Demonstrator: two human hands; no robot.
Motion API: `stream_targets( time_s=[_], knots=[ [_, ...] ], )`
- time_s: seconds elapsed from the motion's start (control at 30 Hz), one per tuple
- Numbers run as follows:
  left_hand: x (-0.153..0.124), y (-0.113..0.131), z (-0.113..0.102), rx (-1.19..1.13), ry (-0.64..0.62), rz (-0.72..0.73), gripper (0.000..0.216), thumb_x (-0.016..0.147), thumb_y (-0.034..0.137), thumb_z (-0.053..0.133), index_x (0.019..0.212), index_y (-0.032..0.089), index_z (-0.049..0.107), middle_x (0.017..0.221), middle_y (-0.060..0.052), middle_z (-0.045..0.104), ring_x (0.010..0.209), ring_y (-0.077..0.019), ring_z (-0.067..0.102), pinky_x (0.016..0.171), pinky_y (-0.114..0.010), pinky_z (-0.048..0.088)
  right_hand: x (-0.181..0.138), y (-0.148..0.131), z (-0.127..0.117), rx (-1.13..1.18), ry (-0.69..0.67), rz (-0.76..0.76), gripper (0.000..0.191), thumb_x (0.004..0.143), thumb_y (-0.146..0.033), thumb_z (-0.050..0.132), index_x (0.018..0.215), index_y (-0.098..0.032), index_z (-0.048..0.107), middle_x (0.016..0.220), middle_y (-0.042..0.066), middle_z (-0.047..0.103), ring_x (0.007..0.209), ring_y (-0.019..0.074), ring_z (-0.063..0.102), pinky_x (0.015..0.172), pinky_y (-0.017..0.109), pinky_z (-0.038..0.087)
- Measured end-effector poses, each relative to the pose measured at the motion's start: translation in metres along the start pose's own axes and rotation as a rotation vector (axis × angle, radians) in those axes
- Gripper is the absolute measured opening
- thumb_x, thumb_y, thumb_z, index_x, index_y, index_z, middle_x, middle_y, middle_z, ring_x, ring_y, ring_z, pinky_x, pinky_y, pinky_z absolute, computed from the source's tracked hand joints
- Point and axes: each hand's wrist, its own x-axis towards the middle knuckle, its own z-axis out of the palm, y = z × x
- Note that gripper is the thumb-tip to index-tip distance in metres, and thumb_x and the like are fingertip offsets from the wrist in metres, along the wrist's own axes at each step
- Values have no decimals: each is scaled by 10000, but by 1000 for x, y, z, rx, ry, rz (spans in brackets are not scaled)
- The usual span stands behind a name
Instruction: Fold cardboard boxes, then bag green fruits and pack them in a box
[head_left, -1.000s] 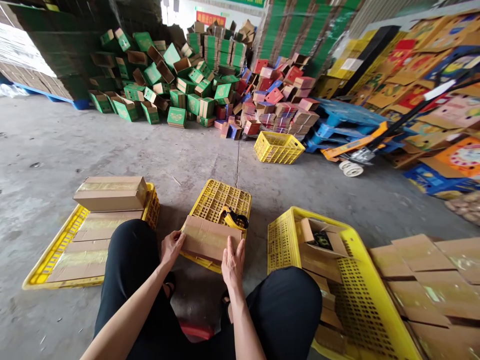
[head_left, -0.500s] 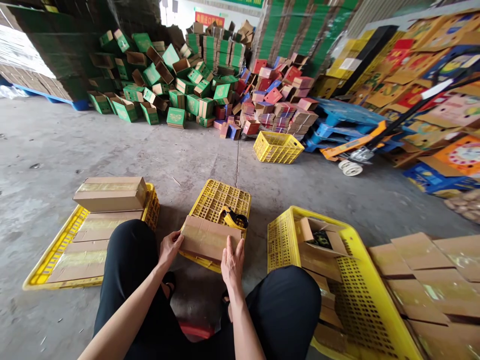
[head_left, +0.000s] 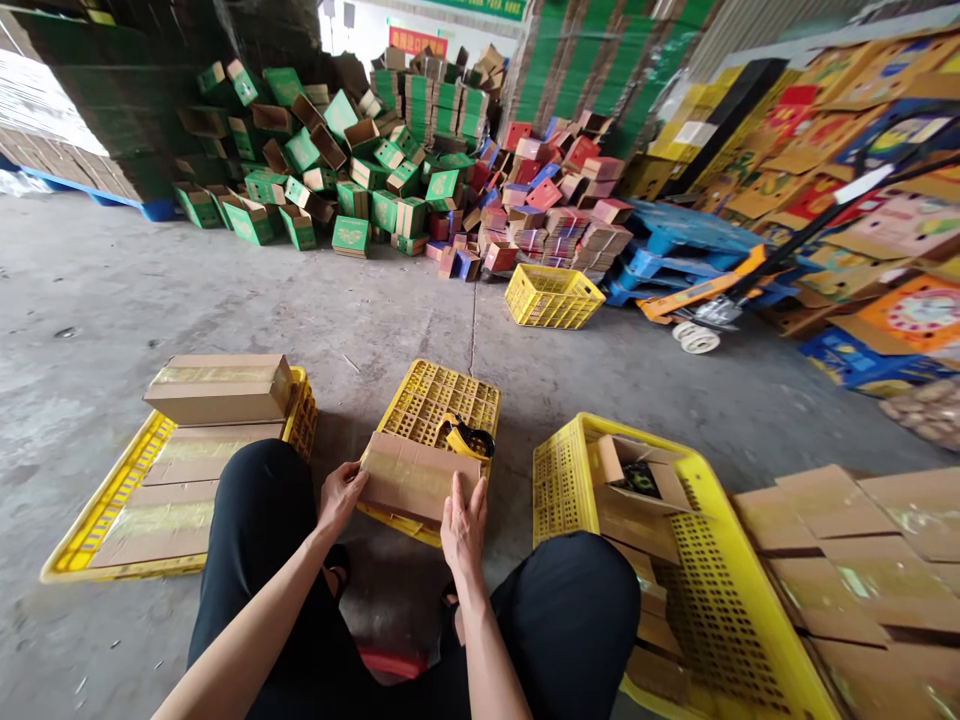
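A taped brown cardboard box (head_left: 414,478) rests on an upturned yellow crate (head_left: 442,398) in front of my knees. My left hand (head_left: 339,497) grips the box's left end, fingers curled over its edge. My right hand (head_left: 463,525) lies flat on the box's near right side, fingers stretched out and pressing on the tape. A yellow tape dispenser (head_left: 466,436) sits on the crate just behind the box.
To my left, a yellow tray (head_left: 105,495) holds sealed brown boxes (head_left: 219,387). At my right, a yellow basket (head_left: 720,560) contains open boxes, with more sealed boxes (head_left: 847,560) beyond. Green and red cartons are piled at the back beside another yellow crate (head_left: 553,296), a pallet jack (head_left: 705,305) and blue pallets.
Almost nothing has moved. My right hand has slid slightly toward me along the box, and the view has shifted a little.
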Motion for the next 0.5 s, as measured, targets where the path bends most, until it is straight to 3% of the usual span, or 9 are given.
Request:
stream_targets(
  time_s=[0.27, 0.5],
  knots=[
    [-5, -5, 6, 34, -2, 15, 437, 758, 414, 687, 1114, 161, 709, 1102, -141, 800, 1044, -327, 759, 852, -389, 587, 1, 1, 1, -7, -4, -4, 577, 1097, -406, 208, 1638, -271, 361, 1736, 161, 211, 1494, 411, 392, 1171, 565, 376],
    [-2, -5, 4, 113, 25, 65, 384, 895, 479, 536, 1038, 179, 729, 1021, -136, 806, 980, -328, 774, 848, -420, 598, 1, 1, -1, 13, 2, -11, 579, 1099, -401, 187, 1606, -265, 432, 1727, 163, 232, 1513, 411, 367, 1153, 549, 414]
  ],
)
